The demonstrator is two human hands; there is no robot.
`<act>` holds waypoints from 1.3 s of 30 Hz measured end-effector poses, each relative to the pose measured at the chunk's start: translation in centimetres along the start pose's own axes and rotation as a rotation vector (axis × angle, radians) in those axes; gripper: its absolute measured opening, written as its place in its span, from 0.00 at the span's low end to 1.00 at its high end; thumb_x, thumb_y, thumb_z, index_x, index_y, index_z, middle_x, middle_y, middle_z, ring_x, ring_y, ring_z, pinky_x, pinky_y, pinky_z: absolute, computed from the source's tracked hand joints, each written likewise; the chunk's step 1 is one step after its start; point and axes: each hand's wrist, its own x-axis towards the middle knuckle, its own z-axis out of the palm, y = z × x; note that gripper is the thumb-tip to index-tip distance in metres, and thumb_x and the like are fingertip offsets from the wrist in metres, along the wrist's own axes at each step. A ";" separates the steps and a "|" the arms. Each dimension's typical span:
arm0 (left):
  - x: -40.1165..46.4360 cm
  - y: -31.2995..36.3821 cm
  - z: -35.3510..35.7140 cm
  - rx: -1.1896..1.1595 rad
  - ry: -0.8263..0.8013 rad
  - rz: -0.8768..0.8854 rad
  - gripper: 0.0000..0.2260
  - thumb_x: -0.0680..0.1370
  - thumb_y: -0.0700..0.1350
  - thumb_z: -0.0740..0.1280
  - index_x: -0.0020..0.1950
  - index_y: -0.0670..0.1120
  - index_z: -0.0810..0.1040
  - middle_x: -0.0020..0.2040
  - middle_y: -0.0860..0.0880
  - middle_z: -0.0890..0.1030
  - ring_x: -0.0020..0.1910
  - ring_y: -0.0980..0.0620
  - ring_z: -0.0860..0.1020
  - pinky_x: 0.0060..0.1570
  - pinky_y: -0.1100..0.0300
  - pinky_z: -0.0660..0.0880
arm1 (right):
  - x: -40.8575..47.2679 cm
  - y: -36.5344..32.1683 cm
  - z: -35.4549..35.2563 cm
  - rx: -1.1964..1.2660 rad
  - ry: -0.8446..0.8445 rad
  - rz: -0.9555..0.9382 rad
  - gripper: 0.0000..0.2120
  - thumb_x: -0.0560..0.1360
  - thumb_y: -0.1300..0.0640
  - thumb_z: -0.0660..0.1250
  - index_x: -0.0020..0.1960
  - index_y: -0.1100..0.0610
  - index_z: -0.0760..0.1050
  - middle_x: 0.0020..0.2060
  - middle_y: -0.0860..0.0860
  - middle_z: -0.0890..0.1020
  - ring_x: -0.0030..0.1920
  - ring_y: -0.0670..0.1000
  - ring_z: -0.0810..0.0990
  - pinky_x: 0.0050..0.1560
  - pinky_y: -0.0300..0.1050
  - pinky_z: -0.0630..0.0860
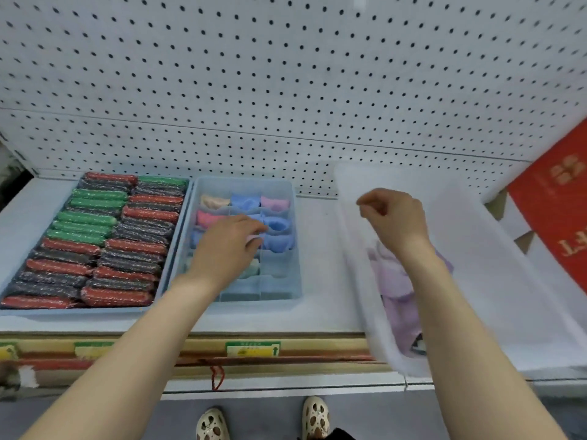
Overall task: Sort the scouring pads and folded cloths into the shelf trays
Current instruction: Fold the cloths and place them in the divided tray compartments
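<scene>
- The scouring pads (95,242) look finished — red, green and dark ones stand on edge in 2 packed columns that fill the left tray (178,249) from far wall to near wall, with no gap I can see.
- The divided tray (295,249) just right of it, 3 compartments across, is partly filled: the far rows hold folded cloths (276,223) in peach, blue and pink, while the nearest rows look mostly bare, apart from 1 pale green cloth near the left wrist.
- The left hand (227,249) is down over the middle rows of that tray, its fingers (254,228) curled round a pale pink cloth (254,239) — only an edge shows below them, so I cannot tell which compartment it is meant for.
- The right hand (392,219) hovers above the clear bin (355,236) on the right of the shelf, fingers loosely curled with thumb and forefinger close together; whether anything is pinched there I cannot tell.
- Lilac cloths (397,290) lie in the bin under the right forearm, so several cloths are left to sort — by my judgement the job is past halfway, with only cloths remaining.
</scene>
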 end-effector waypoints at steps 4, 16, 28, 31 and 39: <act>2.3 6.1 2.6 -0.095 0.046 0.017 0.12 0.76 0.40 0.69 0.60 0.47 0.82 0.56 0.48 0.82 0.56 0.47 0.79 0.55 0.54 0.72 | 2.3 9.6 -2.0 -0.335 -0.262 0.241 0.15 0.73 0.63 0.66 0.58 0.53 0.80 0.54 0.54 0.84 0.56 0.56 0.80 0.56 0.47 0.76; 5.4 14.6 6.2 -0.254 0.114 -0.065 0.16 0.76 0.41 0.70 0.64 0.48 0.78 0.59 0.50 0.79 0.56 0.51 0.77 0.57 0.56 0.74 | 6.6 12.4 -3.1 -0.019 -0.537 0.094 0.24 0.73 0.54 0.73 0.30 0.54 0.59 0.27 0.49 0.60 0.31 0.51 0.62 0.31 0.45 0.54; 9.2 18.3 -2.1 -0.980 0.214 -0.109 0.03 0.74 0.38 0.72 0.44 0.46 0.83 0.39 0.50 0.85 0.39 0.55 0.82 0.49 0.56 0.79 | 6.9 -1.6 -12.7 0.678 -0.323 -0.324 0.06 0.76 0.56 0.71 0.44 0.58 0.83 0.33 0.52 0.76 0.33 0.49 0.70 0.33 0.38 0.68; 9.1 18.1 -4.6 -1.084 0.241 -0.045 0.08 0.77 0.36 0.70 0.41 0.47 0.83 0.36 0.49 0.85 0.36 0.54 0.82 0.44 0.58 0.81 | 6.6 -3.9 -13.0 0.784 -0.312 -0.351 0.03 0.76 0.59 0.72 0.47 0.58 0.84 0.35 0.51 0.82 0.33 0.46 0.75 0.33 0.37 0.72; 7.5 17.3 -9.0 -1.079 0.305 0.074 0.05 0.78 0.44 0.70 0.45 0.45 0.85 0.40 0.50 0.85 0.39 0.53 0.83 0.42 0.59 0.81 | 6.1 -8.3 -12.5 0.913 -0.188 -0.419 0.01 0.74 0.63 0.73 0.45 0.58 0.83 0.33 0.49 0.82 0.30 0.46 0.73 0.30 0.36 0.70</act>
